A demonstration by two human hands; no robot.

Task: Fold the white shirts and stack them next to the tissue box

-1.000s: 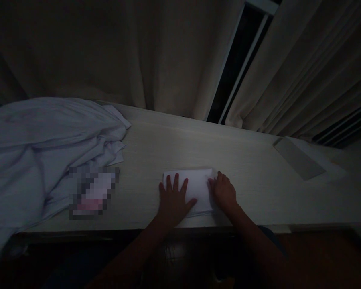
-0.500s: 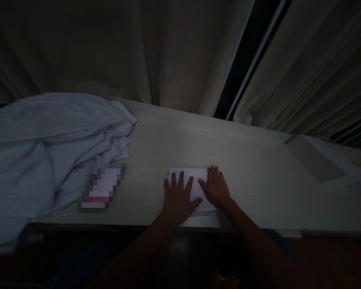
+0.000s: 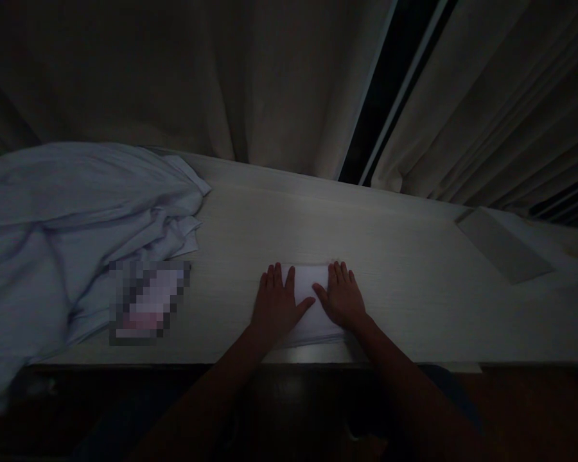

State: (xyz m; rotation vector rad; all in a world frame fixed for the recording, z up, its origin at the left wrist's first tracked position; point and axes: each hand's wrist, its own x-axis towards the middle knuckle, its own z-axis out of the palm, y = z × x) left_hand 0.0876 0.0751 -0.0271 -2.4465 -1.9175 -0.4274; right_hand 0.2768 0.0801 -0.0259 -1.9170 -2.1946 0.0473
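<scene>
A small white folded cloth (image 3: 313,321) lies flat near the front edge of the pale table (image 3: 279,224). My left hand (image 3: 277,305) rests flat on its left side, fingers stretched away from me and thumb pointing inward. On the right side my right hand (image 3: 344,298) presses flat as well, its thumb out toward the left one. Between the two thumbs a strip of the cloth shows. The cloth's left and right edges are mostly hidden under the hands.
A large rumpled white cloth (image 3: 91,212) covers the table's left end and hangs over the front. Beside it lies a blurred-out flat item (image 3: 149,298). A grey flat piece (image 3: 503,247) lies at the right. Beige curtains (image 3: 289,83) hang behind the table.
My left hand has slid left to the cloth's left edge, its fingers closer together. My right hand stays nearly in place on the right edge. The view has shifted slightly.
</scene>
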